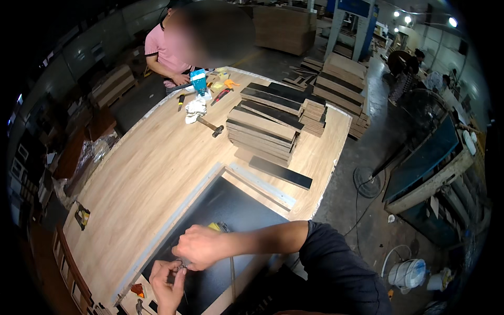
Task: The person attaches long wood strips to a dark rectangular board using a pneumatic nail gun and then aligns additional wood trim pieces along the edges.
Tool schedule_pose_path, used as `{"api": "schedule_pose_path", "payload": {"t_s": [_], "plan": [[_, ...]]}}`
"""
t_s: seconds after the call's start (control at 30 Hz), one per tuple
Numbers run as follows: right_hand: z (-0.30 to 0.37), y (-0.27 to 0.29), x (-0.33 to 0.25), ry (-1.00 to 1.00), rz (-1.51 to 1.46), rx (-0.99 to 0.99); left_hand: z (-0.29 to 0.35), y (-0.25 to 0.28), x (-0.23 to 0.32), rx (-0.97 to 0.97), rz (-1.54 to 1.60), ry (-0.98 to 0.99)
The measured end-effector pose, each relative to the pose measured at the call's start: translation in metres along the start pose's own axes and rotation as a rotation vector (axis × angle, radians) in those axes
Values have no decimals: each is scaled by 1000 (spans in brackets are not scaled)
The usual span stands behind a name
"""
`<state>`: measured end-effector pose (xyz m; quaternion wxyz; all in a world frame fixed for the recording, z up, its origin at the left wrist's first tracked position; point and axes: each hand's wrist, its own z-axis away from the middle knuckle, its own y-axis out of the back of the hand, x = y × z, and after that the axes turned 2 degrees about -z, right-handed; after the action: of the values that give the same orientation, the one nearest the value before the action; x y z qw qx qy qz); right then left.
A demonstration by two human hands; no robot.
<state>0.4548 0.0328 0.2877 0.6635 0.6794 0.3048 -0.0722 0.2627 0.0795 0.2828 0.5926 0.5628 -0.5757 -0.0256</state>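
My left hand and my right hand meet over a dark, smooth panel at the table's near side. Both are closed, fingertips together, pinching a small greyish piece too small to make out. Just beyond my right wrist, a yellow and dark tool, partly hidden by the hand, rests on the panel. A thin metal strip runs below my right forearm. Beside my left hand lie a small orange-red object and a hammer-like tool head.
Stacked dark-faced boards and a single dark strip lie beyond the panel. Farther off are a hammer, a white cloth and a blue pouch. A person in a pink shirt stands there. A nail gun sits left.
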Motion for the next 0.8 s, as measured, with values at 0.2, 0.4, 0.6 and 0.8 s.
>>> {"api": "schedule_pose_path", "payload": {"t_s": [0.2,0.4,0.6,0.8], "plan": [[-2,-8,6,31,26,-44,-3,7,-8,-82,-69,-16],[4,-1,4,-28,-40,-12,-6,10,-7,-82,77,111],[3,-11,4,42,-38,116,-3,10,-11,-110,-24,46],[2,-6,8,-16,-37,62,-11,19,-10,-26,89,57]]}}
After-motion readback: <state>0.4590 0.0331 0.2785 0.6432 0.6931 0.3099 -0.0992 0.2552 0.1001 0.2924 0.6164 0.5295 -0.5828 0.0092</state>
